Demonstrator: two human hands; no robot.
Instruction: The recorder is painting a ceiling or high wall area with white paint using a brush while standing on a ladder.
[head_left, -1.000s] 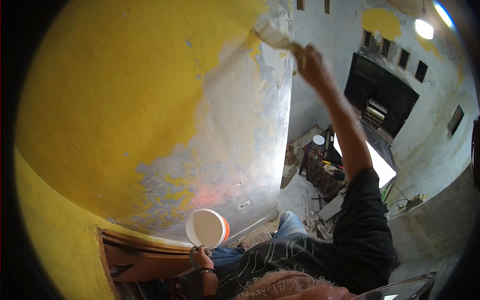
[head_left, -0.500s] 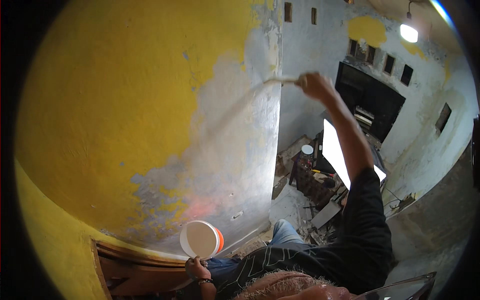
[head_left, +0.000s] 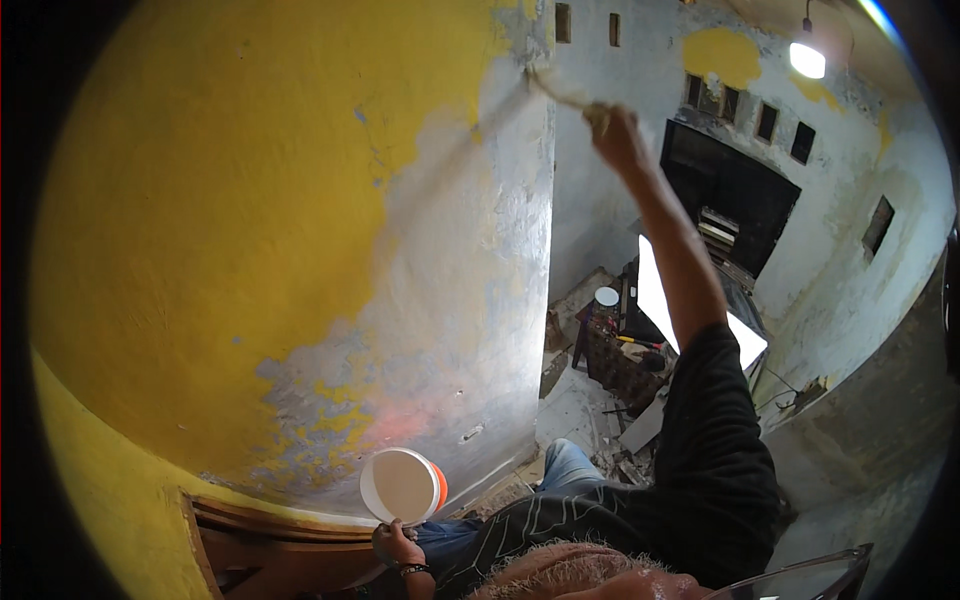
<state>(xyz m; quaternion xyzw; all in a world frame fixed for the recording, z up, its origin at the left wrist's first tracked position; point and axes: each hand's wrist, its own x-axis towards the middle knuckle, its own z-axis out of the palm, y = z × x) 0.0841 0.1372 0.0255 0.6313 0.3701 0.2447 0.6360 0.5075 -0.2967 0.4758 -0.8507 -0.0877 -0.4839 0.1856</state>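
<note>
My right hand (head_left: 615, 130) is raised at arm's length, closed around the handle of a paintbrush (head_left: 562, 95). The brush tip meets the wall (head_left: 440, 220) high up, close to its outer corner. Grey-white patches and yellow paint cover that wall. Low down, my left hand (head_left: 398, 543) grips the near rim of a white and orange bucket (head_left: 443, 486), which tilts so that its pale inside shows. How much the bucket holds I cannot tell.
A wooden door frame (head_left: 290, 525) lies at lower left. Beyond the corner are a small table (head_left: 615, 350) with tools, a bright white panel (head_left: 665, 290) and rubble on the floor. A lit bulb (head_left: 807, 60) hangs at upper right.
My right hand and the paintbrush have moved upward along the wall's corner. The left hand still holds the bucket in nearly the same place. The whole view has shifted slightly.
</note>
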